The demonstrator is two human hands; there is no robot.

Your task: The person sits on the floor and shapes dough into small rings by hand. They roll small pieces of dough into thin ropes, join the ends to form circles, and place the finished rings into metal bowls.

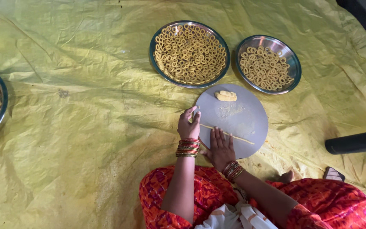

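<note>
Right hand [220, 146] flat on dough rope [229, 135]; plates [154, 38] hold rings [190, 53].

I see left hand [188, 124] loosely curled, fingers pinched; right hand [221, 148] flat, palm down, fingers spread forward.

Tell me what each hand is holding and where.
The left hand pinches the left end of the thin dough rope. The right hand holds nothing; it lies flat on the rope.

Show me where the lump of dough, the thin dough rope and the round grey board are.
lump of dough [225, 96], head view, its middle.
thin dough rope [240, 138], head view, the stretch right of the hand.
round grey board [250, 114], head view, bare surface.
</note>
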